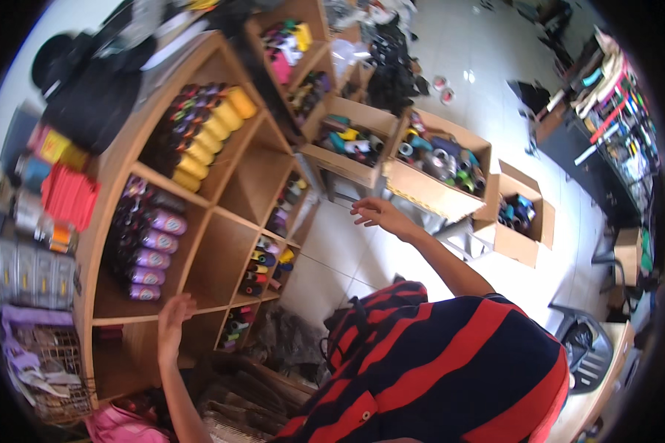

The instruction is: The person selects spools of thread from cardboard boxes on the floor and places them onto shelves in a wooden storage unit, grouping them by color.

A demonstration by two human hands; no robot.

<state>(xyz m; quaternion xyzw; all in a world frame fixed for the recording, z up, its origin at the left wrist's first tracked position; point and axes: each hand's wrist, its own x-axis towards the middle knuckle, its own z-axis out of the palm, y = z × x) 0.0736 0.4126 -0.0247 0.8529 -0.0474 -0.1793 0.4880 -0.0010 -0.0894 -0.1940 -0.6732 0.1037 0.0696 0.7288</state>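
Observation:
My left hand is raised in front of the wooden cubby shelf, just below a row of purple cylinders with pale round ends. Its fingers are stretched upward, and nothing shows in them. My right hand reaches out over the tiled floor with its fingers apart and holds nothing. Beyond it stand cardboard boxes, one full of thread spools in mixed colours. Yellow cylinders are stacked in the upper compartment of the shelf. Smaller spools lie in a compartment farther right.
Another box of spools stands to the left of the full one. An open carton sits to its right. A black plastic chair is at the right. A wire basket and clear plastic bags are near the shelf.

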